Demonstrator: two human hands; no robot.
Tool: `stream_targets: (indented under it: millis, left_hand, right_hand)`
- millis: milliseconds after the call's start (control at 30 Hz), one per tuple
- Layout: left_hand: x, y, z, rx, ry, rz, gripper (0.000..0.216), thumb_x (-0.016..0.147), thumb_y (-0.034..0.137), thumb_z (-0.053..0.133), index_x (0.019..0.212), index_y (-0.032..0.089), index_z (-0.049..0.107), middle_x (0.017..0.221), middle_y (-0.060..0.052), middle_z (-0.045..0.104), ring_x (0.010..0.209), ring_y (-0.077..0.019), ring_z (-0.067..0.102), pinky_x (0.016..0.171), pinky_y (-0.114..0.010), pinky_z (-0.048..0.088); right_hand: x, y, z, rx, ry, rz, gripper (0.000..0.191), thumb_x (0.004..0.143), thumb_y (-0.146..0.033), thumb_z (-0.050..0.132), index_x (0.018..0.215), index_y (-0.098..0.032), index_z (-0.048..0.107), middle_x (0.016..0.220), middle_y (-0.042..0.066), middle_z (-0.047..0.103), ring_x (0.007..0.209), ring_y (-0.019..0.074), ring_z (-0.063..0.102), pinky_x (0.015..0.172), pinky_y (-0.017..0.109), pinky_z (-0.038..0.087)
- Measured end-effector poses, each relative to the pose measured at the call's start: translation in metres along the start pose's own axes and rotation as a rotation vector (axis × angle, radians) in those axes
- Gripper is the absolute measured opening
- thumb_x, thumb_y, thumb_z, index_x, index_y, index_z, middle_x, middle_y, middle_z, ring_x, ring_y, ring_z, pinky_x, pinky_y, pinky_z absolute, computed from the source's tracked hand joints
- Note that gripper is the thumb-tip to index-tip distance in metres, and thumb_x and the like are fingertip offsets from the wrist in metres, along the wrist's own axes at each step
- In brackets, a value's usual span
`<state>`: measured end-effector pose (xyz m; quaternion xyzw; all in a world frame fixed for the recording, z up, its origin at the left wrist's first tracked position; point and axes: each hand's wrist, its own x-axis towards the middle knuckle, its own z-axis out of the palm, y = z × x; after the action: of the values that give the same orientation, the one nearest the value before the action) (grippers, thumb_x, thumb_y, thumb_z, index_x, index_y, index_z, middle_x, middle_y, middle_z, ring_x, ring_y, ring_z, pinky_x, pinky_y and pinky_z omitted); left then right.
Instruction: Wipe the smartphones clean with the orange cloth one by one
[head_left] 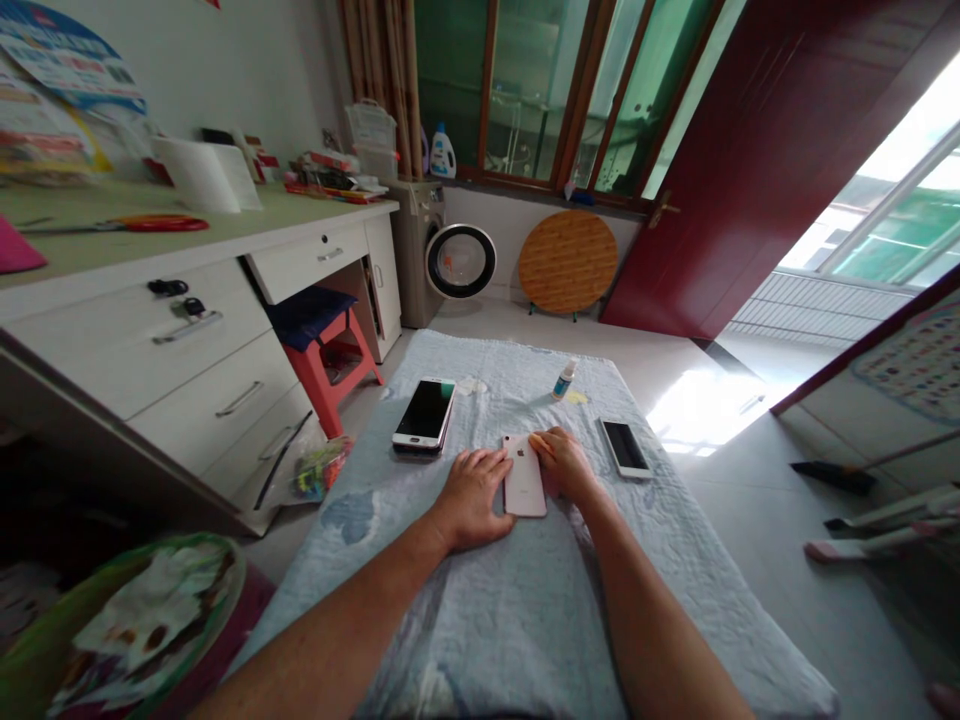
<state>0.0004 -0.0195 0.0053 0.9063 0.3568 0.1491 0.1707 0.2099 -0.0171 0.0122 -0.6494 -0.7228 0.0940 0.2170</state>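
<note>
A pale pink smartphone point(527, 482) lies back side up on the cloth-covered table, its camera and apple logo at the far end. My left hand point(474, 500) grips it along the left edge, fingers near the top and thumb at the lower corner. Pinched in my right hand point(564, 465) is a small orange cloth point(537, 443), pressed on the phone's upper right part. A stack of phones, with a white-framed one point(425, 412) on top, lies to the left. Another white phone point(625, 448) rests to the right, screen up. Beyond my right hand stands a small spray bottle point(564, 380).
A light blue quilted cloth point(480, 620) covers the table. On the left are a white desk point(202, 340), a red stool point(330, 365) and a full waste bin point(232, 580). Behind stand a washing machine point(415, 240) with its door open and a round wooden tabletop point(568, 258).
</note>
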Motion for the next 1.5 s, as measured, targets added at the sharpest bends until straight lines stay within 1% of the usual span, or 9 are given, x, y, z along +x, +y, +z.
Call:
stream_targets:
  millis: [200,367,600,833,933,1067,1233,1367,1500]
  left_hand:
    - [0.0,-0.001,-0.004,-0.014,-0.055,-0.023,0.075,0.069,0.048,0.069,0.135,0.017,0.049,0.146,-0.012,0.046,0.133,-0.0331,0.038,0.114,-0.051,0.023]
    - [0.001,0.001,-0.007,-0.019,-0.067,-0.028,0.074,0.071,0.048,0.07,0.134,0.018,0.049,0.145,-0.012,0.046,0.134,-0.0325,0.038,0.114,-0.05,0.023]
    - [0.002,0.0,-0.003,0.002,-0.038,-0.004,0.07,0.072,0.049,0.068,0.132,0.017,0.051,0.143,-0.012,0.048,0.132,-0.0317,0.04,0.113,-0.048,0.025]
    - [0.001,-0.001,-0.001,-0.002,-0.012,-0.002,0.066,0.077,0.053,0.064,0.131,0.018,0.052,0.142,-0.012,0.049,0.13,-0.032,0.042,0.111,-0.048,0.027]
    - [0.002,-0.001,-0.003,-0.007,-0.027,0.002,0.067,0.076,0.053,0.066,0.131,0.018,0.052,0.143,-0.012,0.049,0.131,-0.0319,0.041,0.111,-0.048,0.027]
    - [0.002,-0.002,-0.005,-0.012,-0.048,0.001,0.071,0.073,0.052,0.07,0.132,0.017,0.051,0.144,-0.011,0.047,0.132,-0.032,0.04,0.112,-0.048,0.026]
    - [0.005,-0.007,-0.001,0.013,-0.025,-0.013,0.042,0.092,0.04,0.05,0.129,0.021,0.055,0.142,-0.007,0.051,0.13,-0.0266,0.044,0.11,-0.045,0.03]
    - [0.007,-0.011,0.004,0.036,-0.028,-0.009,0.042,0.09,0.034,0.055,0.131,0.023,0.054,0.142,-0.005,0.051,0.13,-0.0258,0.044,0.11,-0.043,0.03]
    - [0.008,-0.012,0.005,0.044,-0.032,-0.009,0.043,0.089,0.034,0.057,0.131,0.024,0.054,0.143,-0.005,0.05,0.13,-0.0263,0.043,0.111,-0.043,0.029]
  right_hand:
    - [-0.013,-0.013,-0.015,-0.049,-0.107,0.006,0.032,0.094,-0.024,0.045,0.068,-0.018,0.063,0.071,0.001,0.058,0.069,0.0124,0.05,0.066,0.023,0.033]
    - [-0.045,-0.028,-0.026,-0.002,-0.216,-0.047,0.035,0.094,-0.023,0.046,0.064,-0.017,0.061,0.07,0.001,0.054,0.067,0.012,0.049,0.066,0.023,0.033]
    - [-0.089,-0.042,-0.028,0.057,-0.195,0.002,0.025,0.093,-0.017,0.048,0.078,-0.02,0.067,0.082,0.002,0.055,0.078,0.013,0.051,0.07,0.022,0.035]
    - [-0.074,-0.058,-0.006,0.028,-0.144,-0.068,0.021,0.09,-0.013,0.054,0.079,-0.021,0.07,0.09,0.003,0.055,0.089,0.0148,0.049,0.078,0.022,0.036]
    - [-0.061,-0.053,0.002,0.002,-0.089,-0.053,0.021,0.092,-0.019,0.054,0.078,-0.021,0.069,0.089,0.003,0.055,0.087,0.0147,0.048,0.078,0.023,0.036]
    - [-0.054,-0.043,-0.001,-0.026,-0.052,-0.016,0.026,0.095,-0.025,0.05,0.078,-0.021,0.069,0.088,0.003,0.054,0.084,0.014,0.049,0.079,0.024,0.037]
    - [-0.072,-0.039,-0.013,0.084,-0.109,-0.049,0.029,0.096,-0.029,0.047,0.081,-0.022,0.071,0.089,0.003,0.054,0.083,0.0138,0.053,0.077,0.024,0.04]
    - [-0.088,-0.03,-0.018,0.205,-0.137,-0.053,0.021,0.092,-0.024,0.053,0.088,-0.022,0.073,0.088,0.004,0.056,0.08,0.014,0.055,0.072,0.024,0.042]
    - [-0.092,-0.028,-0.017,0.197,-0.111,-0.058,0.017,0.084,-0.012,0.056,0.083,-0.021,0.071,0.087,0.003,0.058,0.083,0.015,0.055,0.074,0.026,0.041]
